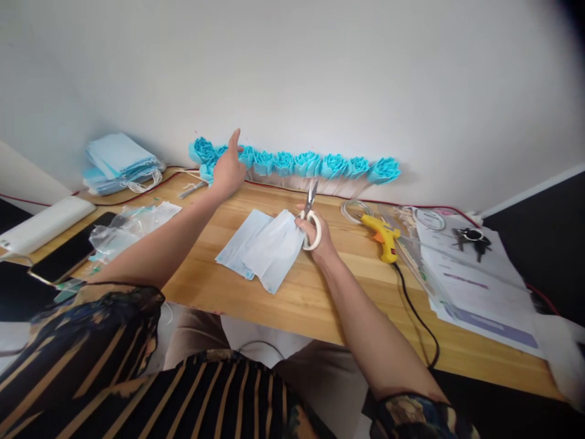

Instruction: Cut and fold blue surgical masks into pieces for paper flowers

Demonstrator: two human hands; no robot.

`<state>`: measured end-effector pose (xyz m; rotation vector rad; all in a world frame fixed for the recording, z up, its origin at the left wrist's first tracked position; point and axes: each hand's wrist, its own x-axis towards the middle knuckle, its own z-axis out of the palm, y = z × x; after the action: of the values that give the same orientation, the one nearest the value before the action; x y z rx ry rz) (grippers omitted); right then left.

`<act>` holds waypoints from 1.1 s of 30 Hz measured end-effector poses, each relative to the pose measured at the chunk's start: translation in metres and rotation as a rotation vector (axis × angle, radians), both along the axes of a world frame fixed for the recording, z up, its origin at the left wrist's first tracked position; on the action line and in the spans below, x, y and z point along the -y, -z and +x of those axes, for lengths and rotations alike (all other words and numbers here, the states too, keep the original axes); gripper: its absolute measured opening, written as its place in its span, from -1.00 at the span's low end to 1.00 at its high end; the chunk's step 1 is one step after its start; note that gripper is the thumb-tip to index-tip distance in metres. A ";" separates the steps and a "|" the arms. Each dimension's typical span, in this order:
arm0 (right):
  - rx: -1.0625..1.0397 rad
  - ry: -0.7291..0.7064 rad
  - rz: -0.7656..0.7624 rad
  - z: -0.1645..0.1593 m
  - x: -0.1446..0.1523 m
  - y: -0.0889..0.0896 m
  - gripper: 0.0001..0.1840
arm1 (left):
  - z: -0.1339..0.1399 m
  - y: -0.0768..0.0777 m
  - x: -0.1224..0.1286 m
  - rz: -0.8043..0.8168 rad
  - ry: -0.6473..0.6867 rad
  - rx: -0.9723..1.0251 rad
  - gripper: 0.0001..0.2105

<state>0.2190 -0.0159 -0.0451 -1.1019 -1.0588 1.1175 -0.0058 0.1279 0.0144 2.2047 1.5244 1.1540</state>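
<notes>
My left hand [230, 169] reaches over the row of blue artificial flowers [284, 163] along the wall. One finger points up and its other fingers are partly hidden; I see nothing held in it. In my right hand [321, 236] is a pair of scissors [311, 210] with white handles, blades pointing toward the flowers and slightly apart. Just left of that hand lie thin pale blue and white fabric sheets [275, 253], overlapping on the wooden table [292, 311]. The right hand touches or nearly touches the sheets' upper right corner.
A yellow glue gun [384, 236] with a black cord lies at right, beside papers [475, 274] and keys [473, 239]. At left are a stack of blue face masks [121, 160], a clear plastic bag [123, 231], a phone [73, 247] and a white oblong device [48, 222].
</notes>
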 end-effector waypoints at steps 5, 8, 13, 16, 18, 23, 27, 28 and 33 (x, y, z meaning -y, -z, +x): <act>-0.025 -0.019 0.013 0.000 -0.001 0.004 -0.50 | 0.031 0.004 0.002 0.016 0.096 0.035 -0.34; -0.026 -0.025 0.016 0.001 -0.004 0.008 -0.49 | 0.045 0.004 -0.005 0.013 0.163 0.109 -0.35; -0.025 -0.039 0.022 0.002 -0.002 0.007 -0.51 | 0.069 0.001 -0.007 0.059 0.241 0.142 -0.34; -0.040 -0.039 0.024 0.001 0.000 0.004 -0.52 | 0.082 0.000 -0.006 0.075 0.245 0.130 -0.35; -0.054 -0.042 0.026 0.001 0.000 0.003 -0.53 | 0.092 -0.001 -0.008 0.101 0.249 0.147 -0.33; -0.075 -0.050 0.019 0.000 -0.002 0.005 -0.48 | 0.117 -0.005 -0.012 0.085 0.269 0.079 -0.26; -0.067 -0.045 0.034 0.000 -0.004 0.007 -0.53 | 0.136 -0.014 -0.010 0.141 0.302 0.091 -0.25; -0.067 -0.046 0.039 0.000 -0.004 0.008 -0.54 | 0.141 -0.017 -0.010 0.154 0.322 0.084 -0.24; -0.108 -0.042 0.022 -0.002 -0.006 0.009 -0.53 | 0.167 -0.025 -0.017 0.066 0.399 -0.104 -0.25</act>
<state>0.2174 -0.0103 -0.0536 -0.9952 -1.0107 1.1826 0.1609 0.1453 0.0390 2.4942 1.0202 0.9862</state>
